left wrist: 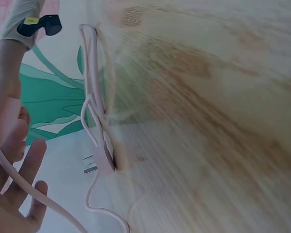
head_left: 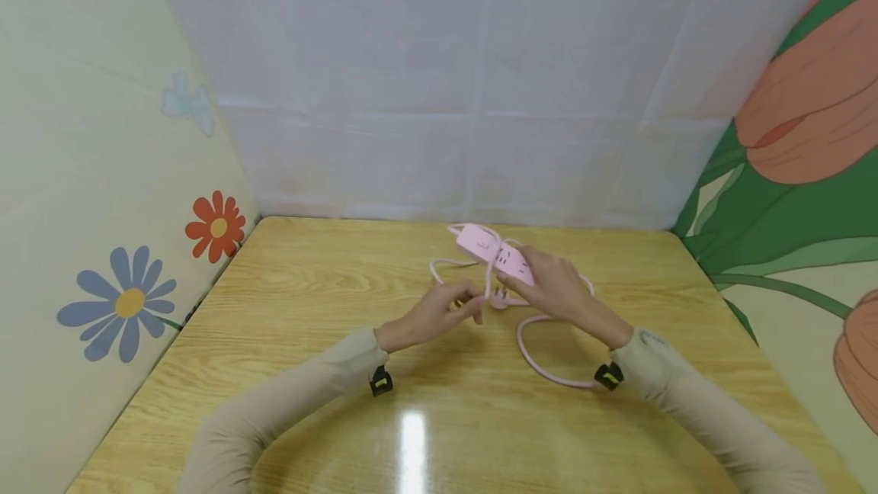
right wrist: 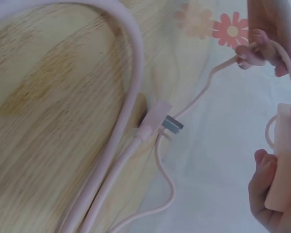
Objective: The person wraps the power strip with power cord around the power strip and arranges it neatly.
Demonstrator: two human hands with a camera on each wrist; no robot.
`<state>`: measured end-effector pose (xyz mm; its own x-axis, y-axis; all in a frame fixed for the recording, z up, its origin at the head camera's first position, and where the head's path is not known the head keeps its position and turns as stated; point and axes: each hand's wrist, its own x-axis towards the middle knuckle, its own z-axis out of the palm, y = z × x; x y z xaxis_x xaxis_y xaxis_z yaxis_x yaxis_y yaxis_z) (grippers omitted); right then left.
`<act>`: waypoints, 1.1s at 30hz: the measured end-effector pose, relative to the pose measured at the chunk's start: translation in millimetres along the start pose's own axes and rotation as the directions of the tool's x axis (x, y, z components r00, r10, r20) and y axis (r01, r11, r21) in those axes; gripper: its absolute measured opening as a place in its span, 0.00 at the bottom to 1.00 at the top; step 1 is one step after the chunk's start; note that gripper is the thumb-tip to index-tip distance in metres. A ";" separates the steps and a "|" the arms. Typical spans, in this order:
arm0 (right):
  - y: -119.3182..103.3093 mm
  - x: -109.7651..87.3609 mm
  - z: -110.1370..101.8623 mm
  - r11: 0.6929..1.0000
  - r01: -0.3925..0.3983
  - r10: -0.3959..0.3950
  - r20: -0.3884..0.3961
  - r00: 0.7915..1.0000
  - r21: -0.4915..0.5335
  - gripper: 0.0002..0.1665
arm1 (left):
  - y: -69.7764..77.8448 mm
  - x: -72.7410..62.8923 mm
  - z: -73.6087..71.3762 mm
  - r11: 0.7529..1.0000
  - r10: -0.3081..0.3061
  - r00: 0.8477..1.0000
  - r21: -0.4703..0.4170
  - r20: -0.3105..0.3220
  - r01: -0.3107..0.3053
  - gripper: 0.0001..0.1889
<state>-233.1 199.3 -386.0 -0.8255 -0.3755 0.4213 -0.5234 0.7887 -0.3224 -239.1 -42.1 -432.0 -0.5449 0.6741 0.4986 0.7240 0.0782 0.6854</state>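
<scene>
A pink power strip (head_left: 507,260) is held tilted above the table by my right hand (head_left: 557,287), its fingers and thumb on either side of the near end. Across the strip's top face runs a length of its pink cord (left wrist: 36,193). My left hand (head_left: 439,311) pinches that cord just left of the strip. Below the strip, the cord's plug (right wrist: 155,118) rests on the table with its metal prongs sticking out. In the right wrist view the power strip (right wrist: 286,155) shows only partly at the right edge, with fingers around it.
Slack cord loops over the wooden table (head_left: 309,402), one wide loop lying below my right hand. A white sheet (head_left: 411,97) hangs behind the table. Flower-patterned cloths stand at the left (head_left: 68,174) and right sides.
</scene>
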 end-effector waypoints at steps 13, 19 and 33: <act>-8.8 -1.5 -13.4 0.994 -0.032 0.029 0.026 0.999 0.108 0.29 | -2.5 -2.2 1.2 0.999 0.035 0.998 -0.004 0.055 -0.034 0.10; -11.7 -1.1 -15.5 0.995 -0.027 0.025 0.023 0.999 0.096 0.30 | -3.8 -2.5 -0.4 0.999 0.025 0.995 0.040 0.093 -0.029 0.10; -16.9 -3.1 -17.1 0.992 -0.015 0.011 0.034 0.999 0.123 0.30 | -11.5 -2.8 2.9 0.992 0.026 0.989 0.120 0.149 -0.044 0.12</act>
<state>-218.1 195.5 -367.4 -0.8376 -0.3835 0.3890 -0.5333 0.7285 -0.4300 -244.7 -42.8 -442.8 -0.4570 0.7777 0.4316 0.7926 0.1360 0.5943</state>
